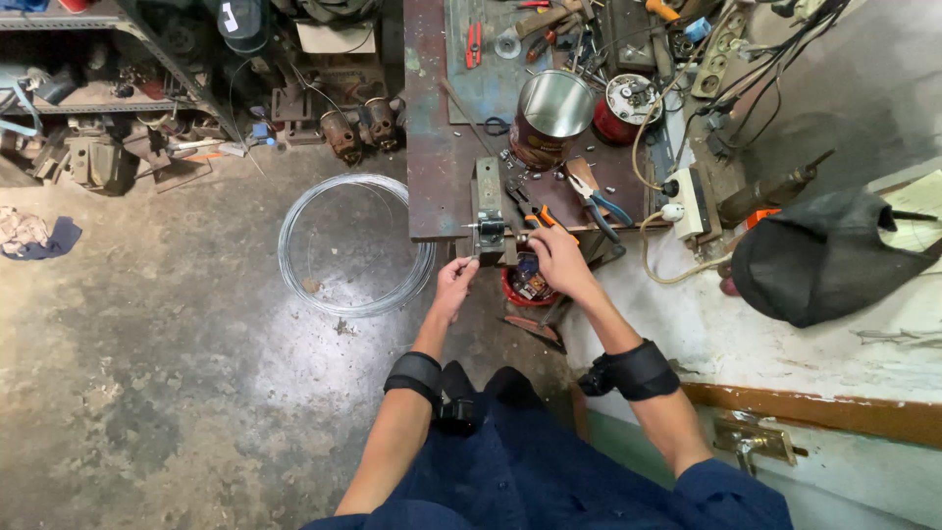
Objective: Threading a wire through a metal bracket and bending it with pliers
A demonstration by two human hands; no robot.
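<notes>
A grey metal jig (488,208) is clamped at the near edge of a rusty workbench (432,167). My left hand (454,285) reaches up just below the jig, fingers pinched near its lower end; whether it grips a thin wire I cannot tell. My right hand (556,257) is closed around an orange-handled tool (545,218) held against the jig's right side. Both forearms wear black bands.
A coil of steel wire (353,245) lies on the concrete floor at left. On the bench stand a metal can (549,113), blue-handled pliers (597,204) and a power strip (692,201). A red tub (528,285) sits below. A dark cloth (824,257) lies at right.
</notes>
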